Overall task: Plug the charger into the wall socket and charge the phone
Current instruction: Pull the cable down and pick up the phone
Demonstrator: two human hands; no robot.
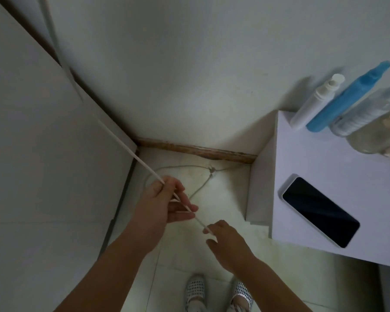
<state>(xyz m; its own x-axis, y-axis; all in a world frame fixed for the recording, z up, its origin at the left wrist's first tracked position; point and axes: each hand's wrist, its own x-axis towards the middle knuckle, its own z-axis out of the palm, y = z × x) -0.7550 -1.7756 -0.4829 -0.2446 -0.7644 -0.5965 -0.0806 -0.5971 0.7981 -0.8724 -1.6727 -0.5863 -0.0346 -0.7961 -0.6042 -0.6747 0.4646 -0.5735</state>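
Note:
A white charger cable (131, 149) runs taut from the upper left corner down to my hands over the floor. My left hand (164, 199) is closed around the cable, which passes through its fingers. My right hand (223, 237) pinches the cable's lower end between thumb and fingertip; the plug tip is hidden. The phone (320, 211), white-edged with a dark screen, lies face up on the white cabinet top (313, 158) to the right, apart from both hands. No wall socket or charger brick is in view.
Three bottles, white (318, 100), blue (347, 97) and clear (367, 111), stand at the cabinet's back edge. A grey cord (203, 183) lies on the pale floor by the wooden skirting (196, 150). A white panel (43, 143) fills the left. My shoes (195, 291) show at the bottom.

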